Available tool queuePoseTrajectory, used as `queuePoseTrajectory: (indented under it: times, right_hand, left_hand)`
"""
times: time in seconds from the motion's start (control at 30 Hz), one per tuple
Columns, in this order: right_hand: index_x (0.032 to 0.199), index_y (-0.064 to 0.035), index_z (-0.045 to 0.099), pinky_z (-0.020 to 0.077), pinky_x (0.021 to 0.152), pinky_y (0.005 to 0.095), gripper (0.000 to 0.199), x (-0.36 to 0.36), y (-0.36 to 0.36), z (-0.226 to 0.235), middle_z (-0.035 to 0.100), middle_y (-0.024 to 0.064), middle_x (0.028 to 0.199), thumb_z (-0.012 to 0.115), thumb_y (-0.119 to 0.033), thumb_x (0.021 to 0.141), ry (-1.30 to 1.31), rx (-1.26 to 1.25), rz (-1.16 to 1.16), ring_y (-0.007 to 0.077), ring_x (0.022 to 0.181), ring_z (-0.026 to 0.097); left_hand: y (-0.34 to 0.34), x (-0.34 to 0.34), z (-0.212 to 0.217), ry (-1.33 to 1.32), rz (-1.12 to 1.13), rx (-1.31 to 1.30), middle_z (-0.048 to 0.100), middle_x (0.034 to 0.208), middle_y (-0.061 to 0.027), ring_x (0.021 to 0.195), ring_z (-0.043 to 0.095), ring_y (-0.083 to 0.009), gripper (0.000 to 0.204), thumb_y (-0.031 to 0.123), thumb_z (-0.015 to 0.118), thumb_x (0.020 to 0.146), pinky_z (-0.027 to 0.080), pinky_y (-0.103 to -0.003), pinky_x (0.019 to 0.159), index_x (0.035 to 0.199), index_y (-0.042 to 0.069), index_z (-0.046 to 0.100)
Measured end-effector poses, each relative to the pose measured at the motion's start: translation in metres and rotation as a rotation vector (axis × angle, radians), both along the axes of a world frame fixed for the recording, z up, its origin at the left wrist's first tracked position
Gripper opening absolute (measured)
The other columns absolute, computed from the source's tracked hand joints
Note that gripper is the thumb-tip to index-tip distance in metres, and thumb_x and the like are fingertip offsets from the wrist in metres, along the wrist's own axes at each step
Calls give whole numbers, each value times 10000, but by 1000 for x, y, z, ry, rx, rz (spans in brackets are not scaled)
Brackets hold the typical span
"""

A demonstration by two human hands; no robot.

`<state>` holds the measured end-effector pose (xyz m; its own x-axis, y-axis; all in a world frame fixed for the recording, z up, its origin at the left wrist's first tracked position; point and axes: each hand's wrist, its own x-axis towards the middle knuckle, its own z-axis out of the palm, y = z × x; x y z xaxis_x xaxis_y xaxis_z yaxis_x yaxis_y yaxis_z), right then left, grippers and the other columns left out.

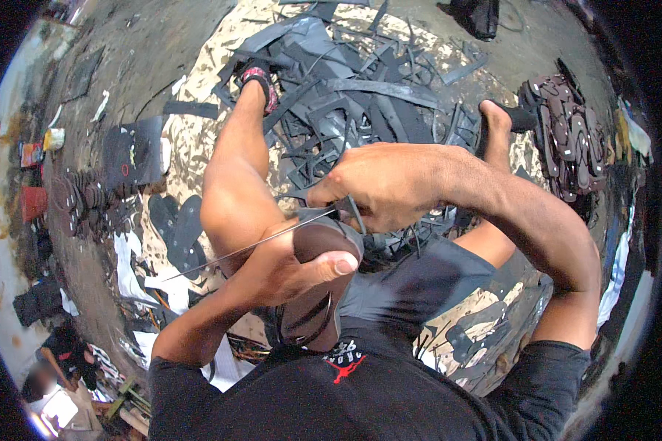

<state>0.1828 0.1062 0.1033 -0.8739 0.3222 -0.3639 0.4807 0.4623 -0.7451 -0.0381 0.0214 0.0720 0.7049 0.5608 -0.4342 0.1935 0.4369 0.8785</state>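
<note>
My left hand point(290, 268) grips a brown flip-flop sole point(316, 279) held upright against my lap, thumb pressed across its face. My right hand point(386, 184) is closed on the handle of a long thin knife whose blade point(250, 246) runs left across the top edge of the sole. A thin dark strip of rubber point(355, 214) curls off at the sole's upper edge beside the right hand. My bare left knee point(232, 206) rises just behind the left hand.
A heap of black rubber offcuts point(353, 95) lies on the ground between my feet. A stack of brown sandals point(566, 140) stands at the right. Dark soles point(176, 228) and round stacks point(84, 198) lie at the left, with a red container point(33, 200).
</note>
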Motion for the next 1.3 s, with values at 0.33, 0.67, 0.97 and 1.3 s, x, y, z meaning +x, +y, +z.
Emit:
queuePoseTrajectory:
  times: [0.33, 0.67, 0.97, 1.3]
  right_hand:
    - [1347, -24, 565, 526, 967, 359, 553, 77, -133, -93, 672, 174, 1228, 724, -8, 817, 611, 184, -1116, 283, 1110, 682]
    - [1259, -171, 627, 549, 692, 413, 542, 0, -164, -140, 620, 103, 891, 707, 27, 760, 298, 518, -1379, 320, 788, 661]
    - [1192, -93, 604, 533, 806, 489, 364, -4, -106, -98, 685, 178, 1008, 703, -152, 847, 305, 186, -995, 398, 981, 669]
    - [932, -21, 690, 468, 483, 258, 451, 27, -130, -101, 596, 0, 675, 696, -471, 947, 848, -490, -1430, 79, 550, 548]
  left_hand:
    - [-9, 66, -28, -555, 880, -128, 671, 1092, -40, 964, 664, -193, 414, 349, 643, 1001, 535, -356, 958, 1278, 51, 571]
    - [-19, 97, -40, -372, 1124, -149, 676, 959, 72, 805, 610, -77, 298, 458, 642, 988, 452, -231, 622, 1130, 195, 641]
    - [-17, 51, -86, -360, 993, -50, 662, 1070, -36, 972, 633, -196, 394, 407, 621, 1001, 524, -357, 834, 1205, 70, 604]
    - [11, 39, -78, 39, 220, 125, 694, 1077, -99, 748, 672, -158, 563, 507, 419, 1070, 550, -283, 688, 1241, -1, 592]
